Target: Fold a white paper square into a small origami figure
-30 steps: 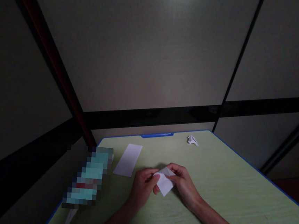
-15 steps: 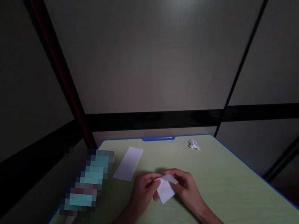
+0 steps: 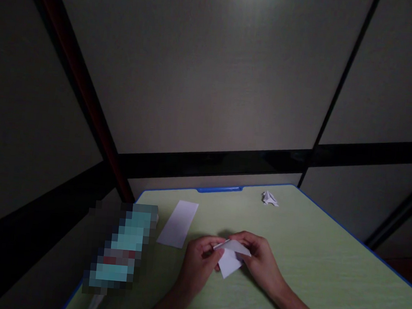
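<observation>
A small white sheet of folded paper [image 3: 229, 263] is held between both hands, just above the table's near middle. My left hand [image 3: 200, 261] pinches its left side, thumb on top and fingers behind. On the opposite side, my right hand [image 3: 259, 256] grips the paper's right edge between thumb and fingers. The upper part of the paper is folded over into a flap, and one corner points down toward me. Fingertips behind the paper are partly hidden.
The pale green table [image 3: 312, 260] has a blue rim. Left of my hands lies a flat white paper strip [image 3: 178, 224]. A folded paper figure [image 3: 270, 198] sits near the far right corner. At the left edge is a pixelated turquoise object [image 3: 126, 243]. Cabinet panels [image 3: 219, 88] rise behind.
The upper flap of the paper has tilted and now spreads more to the right, with a narrow folded edge showing at left. Both hands keep their grip; the view has shifted slightly.
</observation>
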The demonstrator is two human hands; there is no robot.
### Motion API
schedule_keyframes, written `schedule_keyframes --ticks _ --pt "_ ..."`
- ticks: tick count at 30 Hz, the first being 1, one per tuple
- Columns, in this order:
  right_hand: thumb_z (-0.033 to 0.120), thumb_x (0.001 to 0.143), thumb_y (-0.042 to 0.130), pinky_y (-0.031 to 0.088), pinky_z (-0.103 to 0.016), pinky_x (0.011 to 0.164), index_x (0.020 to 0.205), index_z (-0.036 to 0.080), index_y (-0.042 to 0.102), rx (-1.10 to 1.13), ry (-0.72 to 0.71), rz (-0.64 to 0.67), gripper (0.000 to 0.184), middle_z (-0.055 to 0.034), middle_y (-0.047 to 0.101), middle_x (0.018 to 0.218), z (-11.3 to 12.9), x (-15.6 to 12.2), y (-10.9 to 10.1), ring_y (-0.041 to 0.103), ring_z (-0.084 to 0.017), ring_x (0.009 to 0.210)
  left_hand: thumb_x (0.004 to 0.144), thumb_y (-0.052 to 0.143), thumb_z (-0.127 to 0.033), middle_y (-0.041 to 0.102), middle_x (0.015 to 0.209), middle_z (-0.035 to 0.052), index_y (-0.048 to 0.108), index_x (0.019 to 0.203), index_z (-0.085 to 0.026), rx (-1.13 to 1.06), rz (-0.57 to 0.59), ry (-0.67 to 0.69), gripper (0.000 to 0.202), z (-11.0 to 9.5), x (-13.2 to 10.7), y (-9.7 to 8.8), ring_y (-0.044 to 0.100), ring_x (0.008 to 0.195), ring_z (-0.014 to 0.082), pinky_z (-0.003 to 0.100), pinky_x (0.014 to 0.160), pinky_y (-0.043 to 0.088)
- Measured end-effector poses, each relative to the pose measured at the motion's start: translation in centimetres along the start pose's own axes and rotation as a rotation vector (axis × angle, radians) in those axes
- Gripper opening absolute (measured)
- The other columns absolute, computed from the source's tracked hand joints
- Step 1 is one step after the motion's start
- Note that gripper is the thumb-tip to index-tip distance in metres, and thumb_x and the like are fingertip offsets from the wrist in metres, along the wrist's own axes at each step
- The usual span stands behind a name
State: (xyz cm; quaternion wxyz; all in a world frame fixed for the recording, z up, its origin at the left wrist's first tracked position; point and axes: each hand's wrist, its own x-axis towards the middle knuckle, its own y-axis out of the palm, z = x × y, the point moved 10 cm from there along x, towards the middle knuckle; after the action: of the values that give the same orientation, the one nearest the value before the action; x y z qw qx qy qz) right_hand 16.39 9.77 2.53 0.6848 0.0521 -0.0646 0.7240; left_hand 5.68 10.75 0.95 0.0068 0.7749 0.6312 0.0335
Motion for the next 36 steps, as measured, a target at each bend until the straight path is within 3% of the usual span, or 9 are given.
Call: schedule_keyframes --ticks 6,9,13,21,27,31,36 --pt "0.005 0.059 0.043 0.041 -0.023 0.055 0.079 0.017 0.061 -0.063 -0.100 0.075 0.030 -0.0031 0.063 0.076 1.6 -0.4 0.4 0.054 -0.015 0.064 0.056 0.055 -0.017 0.059 0.053 0.0021 0.058 0.069 -0.010 -0.027 -0.001 0.028 0.015 0.0 0.1 -0.3 0.049 0.042 0.0098 0.017 0.035 0.037" --pt "0.009 0.060 0.046 0.041 -0.022 0.051 0.074 0.017 0.063 0.034 -0.052 0.106 0.024 -0.0023 0.064 0.067 1.0 -0.2 0.6 0.054 -0.013 0.057 0.056 0.054 -0.016 0.058 0.054 0.0015 0.057 0.068 -0.010 -0.058 0.000 0.053 0.014 -0.1 0.2 -0.4 0.049 0.042 0.0095 0.017 0.036 0.037" --pt "0.009 0.057 0.048 0.035 -0.019 0.044 0.062 0.016 0.064 0.122 -0.026 0.049 0.018 -0.0005 0.062 0.056 0.3 0.2 -0.1 0.049 -0.010 0.047 0.057 0.053 -0.018 0.056 0.053 0.0005 0.056 0.072 -0.010 -0.110 0.042 0.047 0.017 -0.3 0.2 0.1 0.050 0.044 0.0103 0.018 0.036 0.039" --pt "0.010 0.056 0.047 0.028 -0.017 0.038 0.051 0.015 0.062 0.089 -0.073 0.027 0.017 0.0019 0.053 0.045 0.9 0.1 -0.2 0.041 -0.007 0.040 0.058 0.047 -0.020 0.056 0.057 0.0017 0.055 0.073 -0.010 -0.206 0.111 -0.012 0.019 -0.1 0.0 0.4 0.052 0.049 0.0125 0.020 0.036 0.042" --pt "0.010 0.060 0.047 0.034 -0.019 0.041 0.057 0.016 0.063 0.024 -0.129 0.091 0.017 0.0002 0.055 0.052 1.7 -0.3 0.7 0.046 -0.010 0.046 0.058 0.054 -0.028 0.054 0.048 -0.0007 0.053 0.061 -0.011 -0.053 0.101 -0.056 0.017 0.6 0.0 0.9 0.050 0.041 0.0101 0.017 0.031 0.040" --pt "0.012 0.061 0.049 0.039 -0.020 0.047 0.075 0.017 0.061 -0.016 -0.110 0.045 0.019 -0.0016 0.059 0.064 1.5 -0.4 0.1 0.050 -0.012 0.053 0.057 0.055 -0.030 0.055 0.044 -0.0007 0.053 0.057 -0.011 -0.028 0.096 -0.053 0.020 0.7 0.1 1.1 0.049 0.036 0.0096 0.017 0.031 0.038" --pt "0.010 0.063 0.050 0.040 -0.022 0.050 0.073 0.017 0.061 -0.194 -0.248 0.018 0.017 -0.0029 0.057 0.064 3.0 -0.4 -0.2 0.051 -0.013 0.058 0.057 0.056 -0.030 0.056 0.043 -0.0008 0.054 0.056 -0.010 -0.016 0.093 -0.049 0.020 0.6 0.0 1.0 0.049 0.034 0.0093 0.017 0.031 0.038"
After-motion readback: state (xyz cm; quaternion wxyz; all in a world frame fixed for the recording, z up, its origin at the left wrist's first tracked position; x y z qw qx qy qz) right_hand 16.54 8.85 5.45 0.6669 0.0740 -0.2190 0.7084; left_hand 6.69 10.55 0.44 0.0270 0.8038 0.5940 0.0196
